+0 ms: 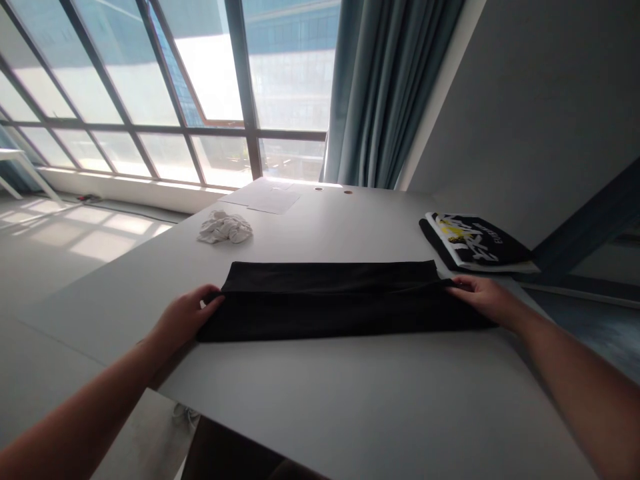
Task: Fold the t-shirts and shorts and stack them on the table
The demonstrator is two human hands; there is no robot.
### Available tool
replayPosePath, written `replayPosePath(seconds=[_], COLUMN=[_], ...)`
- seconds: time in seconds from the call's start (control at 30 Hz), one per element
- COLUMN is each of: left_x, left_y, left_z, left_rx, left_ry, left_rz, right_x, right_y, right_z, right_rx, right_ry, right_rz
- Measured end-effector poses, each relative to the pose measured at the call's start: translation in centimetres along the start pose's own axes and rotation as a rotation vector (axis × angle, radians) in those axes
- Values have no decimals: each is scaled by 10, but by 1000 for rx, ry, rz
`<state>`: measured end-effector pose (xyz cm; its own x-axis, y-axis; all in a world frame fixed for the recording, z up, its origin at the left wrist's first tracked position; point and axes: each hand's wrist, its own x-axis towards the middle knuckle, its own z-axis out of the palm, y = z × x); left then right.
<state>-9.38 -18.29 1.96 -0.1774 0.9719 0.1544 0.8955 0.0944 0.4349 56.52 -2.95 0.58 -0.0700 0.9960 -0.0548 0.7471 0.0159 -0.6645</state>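
A black cloth [330, 310], folded into a long strip, lies across the white table [350, 400] in front of me. Its upper layer forms a crease running from side to side, with a narrower band of fabric showing behind it. My left hand [193, 310] pinches the left end of that crease between thumb and fingers. At the opposite end, my right hand [480, 297] grips the fabric the same way. The cloth is stretched fairly flat between both hands. What garment it is, if any, I cannot tell.
A crumpled white cloth [225, 227] lies at the back left, with paper sheets [273, 199] behind it. Folded black and white printed fabric [480, 243] is stacked at the right edge. Beyond the table stand a blue-grey curtain [383, 93] and large windows [210, 73].
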Motion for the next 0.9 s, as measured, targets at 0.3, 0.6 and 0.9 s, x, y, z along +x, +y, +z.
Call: replayPosePath(seconds=[0.3, 0.6, 0.9], left_x=[9, 4, -23], left_y=[-2, 6, 31], left_z=[6, 44, 49], left_rx=[215, 406, 456], left_ry=[186, -143, -1], left_rz=[286, 486, 414], right_x=[-11, -65, 22], right_y=[-31, -85, -64], right_z=[10, 115, 84], right_rx=[-686, -656, -532], right_ry=[258, -94, -204], right_rz=[-185, -501, -655])
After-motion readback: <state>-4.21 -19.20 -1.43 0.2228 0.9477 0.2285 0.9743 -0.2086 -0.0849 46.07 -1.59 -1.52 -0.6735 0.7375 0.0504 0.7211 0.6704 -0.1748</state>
